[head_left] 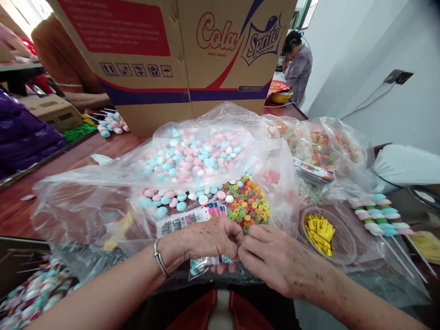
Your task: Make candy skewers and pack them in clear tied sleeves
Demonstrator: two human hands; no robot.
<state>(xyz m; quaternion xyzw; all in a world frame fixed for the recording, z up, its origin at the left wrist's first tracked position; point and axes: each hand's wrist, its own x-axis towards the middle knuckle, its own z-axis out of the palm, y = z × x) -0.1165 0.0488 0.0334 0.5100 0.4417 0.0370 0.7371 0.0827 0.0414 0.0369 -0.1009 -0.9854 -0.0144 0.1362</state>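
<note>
My left hand (206, 242) and right hand (280, 262) meet fingertip to fingertip, both pinching a small clear packet (197, 266) of pastel sweets, held low at my front, just before the big open bag (85, 201) on the wooden table (20, 211)

Cardboard box (154, 59) behind; gold twist ties (319, 233) in a bowl (345, 254).
</note>
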